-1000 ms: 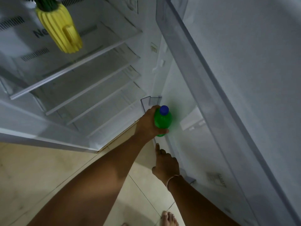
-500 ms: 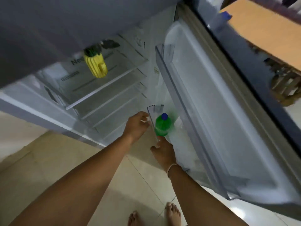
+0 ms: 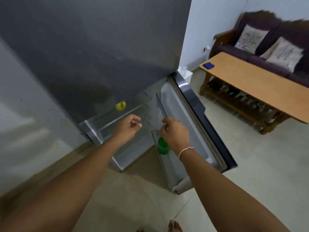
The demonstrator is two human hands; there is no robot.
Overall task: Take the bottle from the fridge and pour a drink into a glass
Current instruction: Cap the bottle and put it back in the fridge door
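The green bottle stands at the near end of the clear door bin of the open fridge door. My right hand is over the bottle's top with fingers curled round its neck, and it hides the cap. My left hand hovers in front of the fridge shelves, curled into a fist with nothing in it. No glass shows in view.
A yellow pineapple-shaped jug stands on a fridge shelf. The closed grey upper door fills the top left. A wooden table with a small blue object and a dark sofa stand to the right. My bare feet are on the tiled floor.
My left hand let go of the bottle and drew back left. My right hand rose from below the bottle to over its top. The view pulled up and away from the fridge.
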